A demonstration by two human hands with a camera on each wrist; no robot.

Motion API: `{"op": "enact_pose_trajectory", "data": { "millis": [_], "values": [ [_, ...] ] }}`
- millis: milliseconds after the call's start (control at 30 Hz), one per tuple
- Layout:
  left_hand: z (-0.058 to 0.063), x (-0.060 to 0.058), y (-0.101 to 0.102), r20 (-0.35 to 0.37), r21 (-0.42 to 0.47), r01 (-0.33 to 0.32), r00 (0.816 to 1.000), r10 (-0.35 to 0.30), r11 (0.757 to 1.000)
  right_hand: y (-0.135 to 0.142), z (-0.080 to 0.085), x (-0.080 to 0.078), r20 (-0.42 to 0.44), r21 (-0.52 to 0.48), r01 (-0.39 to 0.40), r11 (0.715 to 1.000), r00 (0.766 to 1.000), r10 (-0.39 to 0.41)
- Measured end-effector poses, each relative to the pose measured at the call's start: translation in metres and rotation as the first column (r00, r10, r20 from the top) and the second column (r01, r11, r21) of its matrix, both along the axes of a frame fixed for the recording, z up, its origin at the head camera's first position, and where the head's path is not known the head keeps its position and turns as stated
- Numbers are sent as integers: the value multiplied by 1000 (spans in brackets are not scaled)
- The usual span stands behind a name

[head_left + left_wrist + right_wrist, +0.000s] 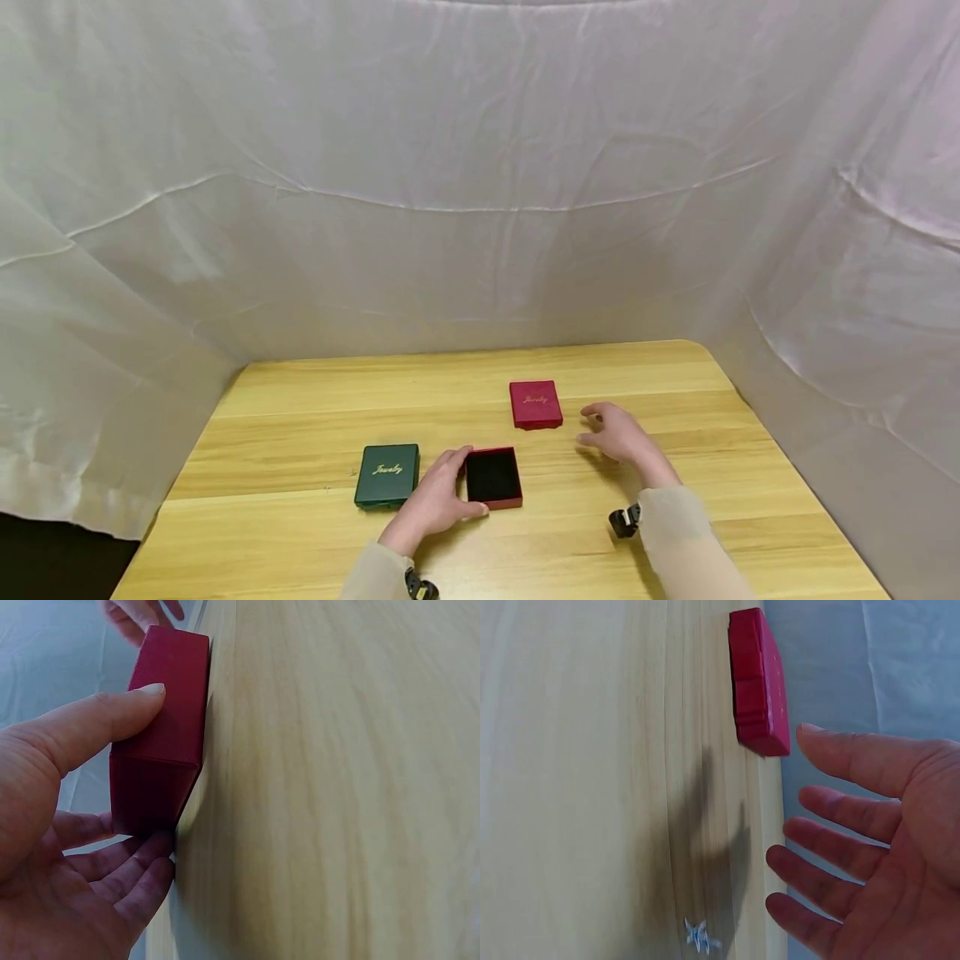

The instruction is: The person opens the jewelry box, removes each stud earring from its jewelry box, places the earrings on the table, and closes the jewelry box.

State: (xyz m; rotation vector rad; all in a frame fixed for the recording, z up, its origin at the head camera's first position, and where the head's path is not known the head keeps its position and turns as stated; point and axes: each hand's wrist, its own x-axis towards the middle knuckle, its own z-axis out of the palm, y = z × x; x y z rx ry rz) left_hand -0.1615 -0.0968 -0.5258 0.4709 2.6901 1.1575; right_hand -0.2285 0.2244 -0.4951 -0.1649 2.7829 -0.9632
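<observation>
My left hand (438, 497) grips the open red jewelry box (492, 477), which has a black lining and lies on the table. In the left wrist view the thumb presses one side wall of the red box (169, 697), with the other fingers at the adjoining and opposite sides. Farther back sits a red lid (536, 403) with gold "Jewelry" lettering. To its right, my right hand (617, 435) hovers over the table, fingers spread and relaxed, holding nothing. The right wrist view shows a small silvery, star-like piece (700, 936) on the wood below that hand.
A dark green box (387, 475) with gold "Jewelry" lettering lies left of my left hand. The wooden table (300, 542) has rounded back corners. Pale fabric (480, 167) hangs behind it and along both sides.
</observation>
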Motion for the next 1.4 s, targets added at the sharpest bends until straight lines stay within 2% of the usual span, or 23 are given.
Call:
{"op": "enact_pose_trajectory", "data": {
  "millis": [333, 633, 1067, 1400],
  "values": [
    [-1, 0, -1, -5, 2, 1, 1000, -1, 1000, -19, -7, -19, -66, -54, -60, 997, 996, 57],
    [-2, 0, -1, -3, 4, -2, 1000, 2, 1000, -28, -17, -37, -85, -49, -81, 996, 993, 76],
    [-1, 0, -1, 11, 9, -8, 1000, 7, 1000, -32, -31, -50, -108, -60, -89, 994, 991, 82],
    [0, 0, 0, 19, 3, -11, 1000, 11, 1000, -36, -27, -55, -88, -37, -139, 990, 987, 135]
  ]
}}
